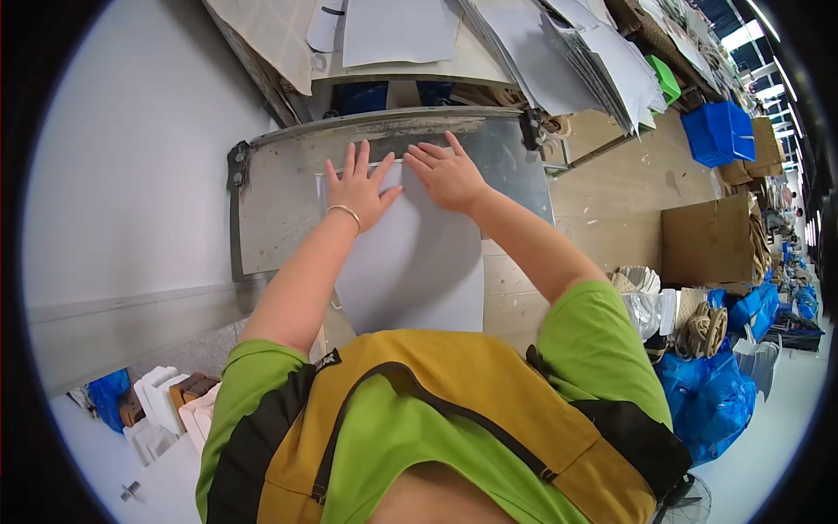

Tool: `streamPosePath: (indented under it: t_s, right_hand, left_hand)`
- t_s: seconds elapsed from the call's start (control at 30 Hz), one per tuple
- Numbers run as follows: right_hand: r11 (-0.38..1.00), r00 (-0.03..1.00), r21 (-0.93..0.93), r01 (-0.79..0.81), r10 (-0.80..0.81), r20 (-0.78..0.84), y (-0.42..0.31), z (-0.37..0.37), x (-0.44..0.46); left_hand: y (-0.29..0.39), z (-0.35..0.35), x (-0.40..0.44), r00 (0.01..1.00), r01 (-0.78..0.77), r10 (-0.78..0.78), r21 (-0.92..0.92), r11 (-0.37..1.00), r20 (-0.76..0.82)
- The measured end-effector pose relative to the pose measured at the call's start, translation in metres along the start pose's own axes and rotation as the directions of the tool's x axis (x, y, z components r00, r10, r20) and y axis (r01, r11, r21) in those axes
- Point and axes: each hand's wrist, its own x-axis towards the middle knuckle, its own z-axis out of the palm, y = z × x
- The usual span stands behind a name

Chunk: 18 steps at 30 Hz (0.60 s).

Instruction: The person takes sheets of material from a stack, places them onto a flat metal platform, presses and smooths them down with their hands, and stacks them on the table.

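A large white sheet lies on a worn metal plate and hangs over its near edge toward my body. My left hand rests on the sheet's far left part with its fingers spread, a thin bracelet at the wrist. To its right, my right hand lies on the sheet's far edge, its thumb apart from the other fingers. The two hands are close together but do not touch. Neither hand holds anything. The sheet's far edge is partly hidden under the fingers.
Beyond the plate, a bench carries white sheets and a fanned stack. A blue crate, a cardboard box and blue bags stand at the right. A white wall borders the left.
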Motion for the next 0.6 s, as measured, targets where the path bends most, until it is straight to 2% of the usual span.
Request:
streamPosePath:
  t_s: [0.1, 0.13, 0.23, 0.27, 0.4, 0.5, 0.53, 0.6]
  right_hand:
    - [0.991, 0.996, -0.120, 0.063, -0.056, 0.068, 0.001, -0.003, -0.001]
    - [0.991, 0.996, -0.114, 0.064, -0.057, 0.066, -0.002, -0.006, -0.001]
    - [0.951, 0.986, -0.292, 0.099, -0.055, 0.154, -0.013, -0.010, 0.005]
    - [0.952, 0.987, -0.293, 0.093, -0.049, 0.153, -0.011, -0.011, 0.003]
    - [0.963, 0.993, -0.249, 0.101, -0.084, 0.079, 0.000, -0.012, -0.008]
    - [0.996, 0.996, -0.042, 0.083, -0.082, 0.034, 0.018, -0.012, -0.010]
    - [0.995, 0.996, -0.043, 0.087, -0.086, 0.034, 0.025, -0.014, -0.009]
    - [0.983, 0.998, 0.180, -0.045, 0.052, -0.035, 0.041, -0.017, -0.005]
  left_hand:
    - [0.008, 0.000, 0.002, 0.999, 0.024, -0.024, 0.012, 1.000, 0.029]
    - [0.014, 0.007, 0.007, 1.000, 0.013, -0.013, 0.003, 1.000, 0.018]
    - [0.029, 0.012, 0.018, 1.000, -0.012, 0.011, -0.018, 1.000, -0.010]
    - [0.030, 0.012, 0.017, 1.000, -0.010, 0.010, -0.030, 0.999, -0.010]
    - [0.035, 0.009, 0.011, 1.000, -0.006, 0.006, -0.053, 0.999, 0.004]
    - [0.037, 0.006, 0.010, 1.000, -0.001, 0.001, -0.027, 1.000, 0.006]
    - [0.039, 0.001, 0.010, 1.000, 0.002, -0.001, -0.020, 1.000, 0.028]
    - [0.043, -0.006, 0.010, 0.997, 0.013, -0.013, -0.007, 1.000, 0.077]
